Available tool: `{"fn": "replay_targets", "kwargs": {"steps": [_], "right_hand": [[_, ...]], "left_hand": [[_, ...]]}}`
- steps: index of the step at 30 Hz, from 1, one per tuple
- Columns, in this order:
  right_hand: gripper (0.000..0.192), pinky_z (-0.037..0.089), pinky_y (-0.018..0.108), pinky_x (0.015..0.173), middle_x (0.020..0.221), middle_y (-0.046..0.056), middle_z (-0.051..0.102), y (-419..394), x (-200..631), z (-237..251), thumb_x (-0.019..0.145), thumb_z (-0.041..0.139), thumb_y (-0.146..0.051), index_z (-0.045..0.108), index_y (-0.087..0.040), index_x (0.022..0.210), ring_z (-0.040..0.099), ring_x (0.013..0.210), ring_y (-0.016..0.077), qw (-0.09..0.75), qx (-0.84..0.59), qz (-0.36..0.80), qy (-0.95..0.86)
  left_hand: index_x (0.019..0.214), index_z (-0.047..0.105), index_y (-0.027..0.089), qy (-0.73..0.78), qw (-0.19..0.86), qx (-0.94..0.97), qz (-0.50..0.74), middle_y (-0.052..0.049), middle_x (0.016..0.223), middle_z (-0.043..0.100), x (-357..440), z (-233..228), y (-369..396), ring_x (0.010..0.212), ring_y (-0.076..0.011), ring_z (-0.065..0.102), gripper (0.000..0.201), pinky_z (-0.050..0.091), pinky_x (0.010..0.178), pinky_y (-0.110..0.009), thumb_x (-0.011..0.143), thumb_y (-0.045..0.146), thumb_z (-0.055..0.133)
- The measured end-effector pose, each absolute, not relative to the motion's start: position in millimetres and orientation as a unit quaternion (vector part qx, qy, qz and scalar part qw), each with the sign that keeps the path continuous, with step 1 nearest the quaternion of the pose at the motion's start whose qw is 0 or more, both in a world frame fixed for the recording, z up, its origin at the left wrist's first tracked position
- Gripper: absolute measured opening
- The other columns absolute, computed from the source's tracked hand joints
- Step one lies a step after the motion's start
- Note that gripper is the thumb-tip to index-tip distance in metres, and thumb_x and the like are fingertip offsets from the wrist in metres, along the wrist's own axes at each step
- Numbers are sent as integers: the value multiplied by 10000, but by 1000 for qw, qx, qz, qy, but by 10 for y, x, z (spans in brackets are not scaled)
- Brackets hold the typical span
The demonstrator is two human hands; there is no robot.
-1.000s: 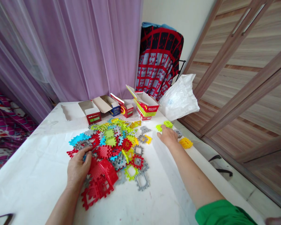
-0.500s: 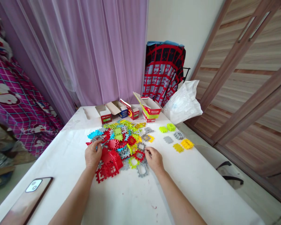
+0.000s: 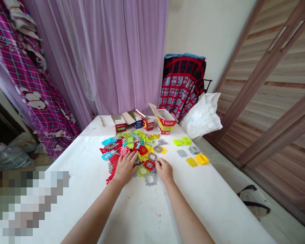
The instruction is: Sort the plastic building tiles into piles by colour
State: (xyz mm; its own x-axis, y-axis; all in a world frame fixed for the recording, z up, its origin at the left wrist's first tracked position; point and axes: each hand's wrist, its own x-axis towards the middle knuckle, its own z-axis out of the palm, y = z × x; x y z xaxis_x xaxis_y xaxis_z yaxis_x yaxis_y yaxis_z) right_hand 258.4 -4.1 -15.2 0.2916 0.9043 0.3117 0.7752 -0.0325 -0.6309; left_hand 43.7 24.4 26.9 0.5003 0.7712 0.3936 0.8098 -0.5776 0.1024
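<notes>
The heap of colourful toothed plastic building tiles lies mid-table on the white tablecloth, where the left hand rests flat and spread on its red pieces, gripping nothing, while the right hand curls its fingers at a grey frame tile, with small open cardboard boxes behind.
</notes>
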Motion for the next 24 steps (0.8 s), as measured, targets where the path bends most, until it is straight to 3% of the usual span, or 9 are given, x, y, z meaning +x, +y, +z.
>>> {"fn": "replay_targets", "kwargs": {"steps": [6, 12, 19, 24], "right_hand": [[245, 469, 245, 711, 881, 9, 739, -25, 2604, -166, 835, 469, -289, 708, -258, 879, 652, 758, 168, 383, -709, 105, -583], [254, 469, 253, 701, 862, 7, 737, -23, 2611, -171, 832, 460, -312, 704, -259, 877, 650, 748, 170, 394, -702, 122, -581], [255, 472, 258, 698, 863, 7, 738, -15, 2621, -188, 829, 460, -327, 704, -267, 870, 654, 746, 174, 403, -696, 127, -581], [246, 475, 254, 685, 826, 5, 736, -17, 2628, -173, 821, 473, -341, 706, -269, 854, 658, 735, 175, 402, -698, 145, -574]], "left_hand": [[1290, 581, 264, -511, 71, -840, -170, -79, 1349, 595, 129, 314, 222, 1260, -309, 510, 465, 328, 1086, -555, 827, 231, 566], [1148, 679, 260, -552, 90, -806, -194, -115, 1325, 604, 75, 375, 115, 1267, -360, 490, 370, 255, 1096, -620, 817, 406, 599], [1196, 633, 238, -545, 70, -803, -228, -118, 1282, 628, 336, 264, 156, 1255, -335, 496, 483, 177, 1123, -644, 797, 512, 627], [1128, 648, 236, -566, 64, -786, -241, -121, 1292, 616, 402, 220, 184, 1275, -339, 472, 419, 122, 1125, -660, 796, 492, 637]]}}
